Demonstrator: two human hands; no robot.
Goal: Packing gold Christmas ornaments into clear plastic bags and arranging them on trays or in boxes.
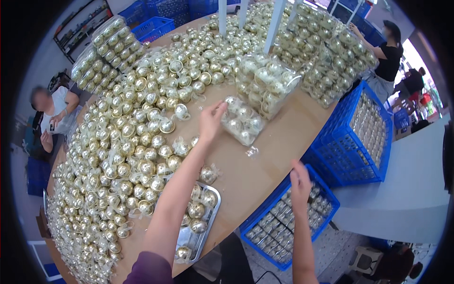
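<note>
My left hand (211,122) reaches across the brown table, its fingers apart beside the near-left edge of a clear plastic pack (242,124) of shiny gold ball ornaments. Whether the fingertips touch the pack I cannot tell. To the right, my right hand (300,183) hangs over a blue crate (250,241) below the table edge; its fingers are loosely stretched and nothing shows in them. A larger clear pack (267,85) of the same ornaments stands just behind the small one. Under my left forearm lies a metal tray (215,208) with several gold balls.
Loose gold balls with pale ribbons (127,151) heap over the table's left and back. Stacked clear packs (326,57) stand at the far right, others (104,57) at the far left. A tilted blue crate (340,151) sits at right. Co-workers (56,111) (390,59) are on both sides.
</note>
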